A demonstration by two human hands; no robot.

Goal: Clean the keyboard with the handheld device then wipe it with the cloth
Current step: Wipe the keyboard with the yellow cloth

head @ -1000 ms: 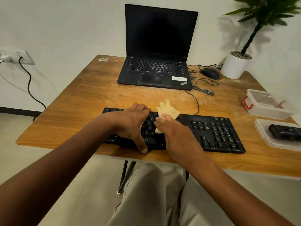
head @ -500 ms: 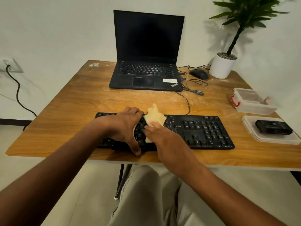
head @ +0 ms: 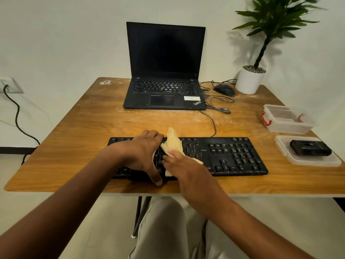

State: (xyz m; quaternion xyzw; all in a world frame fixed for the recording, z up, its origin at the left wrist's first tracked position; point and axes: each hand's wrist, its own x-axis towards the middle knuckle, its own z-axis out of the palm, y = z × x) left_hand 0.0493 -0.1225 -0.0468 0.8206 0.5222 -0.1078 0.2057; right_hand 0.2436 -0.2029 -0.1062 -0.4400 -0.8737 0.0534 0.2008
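A black keyboard [head: 233, 156] lies along the near edge of the wooden table [head: 74, 139]. My left hand [head: 141, 154] grips its left half, fingers over the far edge and thumb hooked round the near edge. My right hand [head: 184, 165] holds a pale yellow cloth [head: 173, 143] pressed onto the keys at the keyboard's middle; part of the cloth sticks up past my fingers. The black handheld device [head: 309, 149] lies on a clear plastic lid [head: 298, 161] at the right, away from both hands.
An open black laptop [head: 164, 90] stands at the back. Beside it are a mouse [head: 224, 90] with loose cables and a white potted plant [head: 249, 81]. A clear plastic box [head: 287, 120] with red clips sits at the right edge. My knees are under the table.
My right hand has slid the cloth slightly over the middle keys. The left hand keeps its hold on the keyboard. The camera has tilted, shifting the scene in view.
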